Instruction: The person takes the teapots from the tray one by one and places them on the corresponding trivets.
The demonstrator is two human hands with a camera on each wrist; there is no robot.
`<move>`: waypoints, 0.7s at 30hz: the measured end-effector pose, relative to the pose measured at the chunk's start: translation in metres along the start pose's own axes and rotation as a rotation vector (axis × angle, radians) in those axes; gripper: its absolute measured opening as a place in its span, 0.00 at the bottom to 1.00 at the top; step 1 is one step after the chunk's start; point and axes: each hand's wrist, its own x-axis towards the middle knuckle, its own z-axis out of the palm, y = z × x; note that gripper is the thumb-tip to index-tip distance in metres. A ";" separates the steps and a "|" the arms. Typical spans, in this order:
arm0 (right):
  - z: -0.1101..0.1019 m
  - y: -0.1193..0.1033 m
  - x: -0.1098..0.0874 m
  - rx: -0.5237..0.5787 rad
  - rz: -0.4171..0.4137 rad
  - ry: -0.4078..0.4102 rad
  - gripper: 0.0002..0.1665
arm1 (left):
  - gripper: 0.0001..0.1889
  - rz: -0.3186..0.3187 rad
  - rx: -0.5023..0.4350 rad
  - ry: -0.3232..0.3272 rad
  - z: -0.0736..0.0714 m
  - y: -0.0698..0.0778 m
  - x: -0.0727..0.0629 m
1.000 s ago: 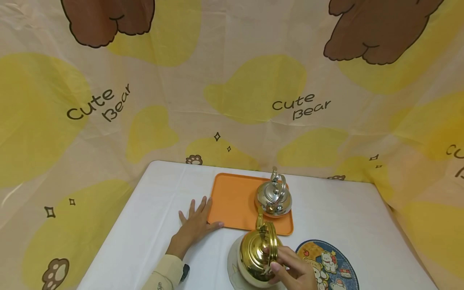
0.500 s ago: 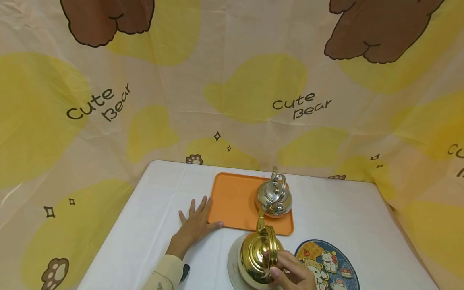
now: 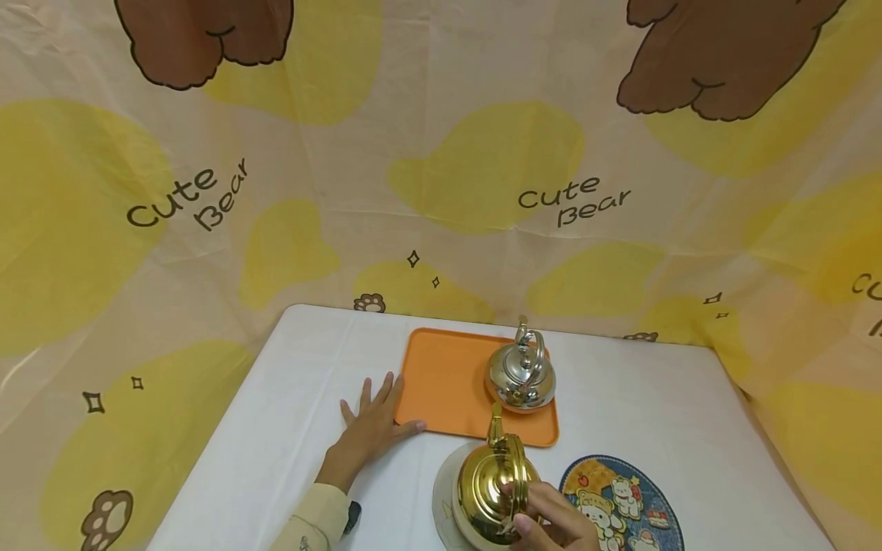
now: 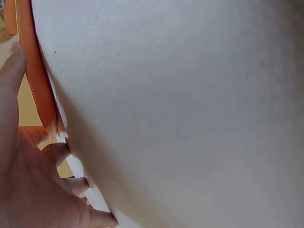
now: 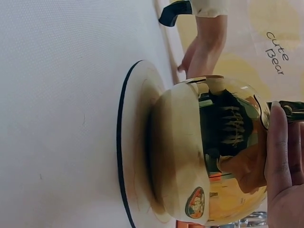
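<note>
By the orange tray's [image 3: 441,383] near edge: gold kettle [image 3: 481,490], handle [image 3: 520,468] pinched in my right hand [image 3: 561,520]; left hand [image 3: 374,423] splayed.

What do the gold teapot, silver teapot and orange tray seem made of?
Gold teapot: probably metal, mirror-polished; its side reflects the surroundings. Silver teapot: likely polished metal too, going by its bright highlights. Orange tray: perhaps plastic, fairly matte; uniform colour and smooth rounded corners, though a coating could look similar.

Gold kettle [image 3: 481,493], silver kettle [image 3: 511,379], orange tray [image 3: 441,383], white tabletop [image 3: 641,398], blue cartoon-patterned mat [image 3: 630,505], yellow-blotched beige backdrop [image 3: 448,153]
</note>
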 end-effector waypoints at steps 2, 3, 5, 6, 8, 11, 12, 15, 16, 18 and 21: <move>-0.001 0.001 -0.001 -0.005 0.000 0.001 0.19 | 0.55 0.000 -0.002 -0.001 0.000 0.000 0.000; -0.001 0.002 -0.002 -0.007 -0.003 -0.003 0.19 | 0.55 0.000 -0.003 -0.001 -0.001 0.000 -0.001; -0.003 0.003 -0.002 -0.018 -0.006 -0.017 0.20 | 0.55 0.002 -0.003 -0.001 -0.001 0.001 -0.001; -0.003 0.004 -0.002 -0.016 -0.012 -0.030 0.20 | 0.55 0.001 -0.003 -0.001 -0.001 0.001 -0.001; -0.005 0.006 -0.002 -0.013 -0.029 -0.056 0.20 | 0.55 0.000 -0.001 -0.002 -0.001 0.001 -0.001; -0.007 0.010 -0.002 0.001 -0.066 -0.088 0.22 | 0.55 -0.002 0.001 -0.002 -0.001 0.001 -0.001; -0.008 0.011 -0.002 0.007 -0.073 -0.091 0.22 | 0.55 -0.003 0.002 -0.002 -0.001 0.001 -0.001; -0.008 0.013 -0.003 0.011 -0.098 -0.093 0.23 | 0.55 -0.004 0.002 -0.002 -0.001 0.001 -0.001; -0.008 0.014 -0.003 0.012 -0.104 -0.094 0.23 | 0.55 -0.004 0.001 -0.002 -0.001 0.002 -0.001; -0.008 0.014 -0.003 0.010 -0.115 -0.092 0.24 | 0.55 -0.005 0.003 -0.004 -0.001 0.002 -0.001; -0.008 0.013 -0.003 0.009 -0.095 -0.087 0.23 | 0.55 -0.004 0.003 -0.003 0.000 0.001 -0.001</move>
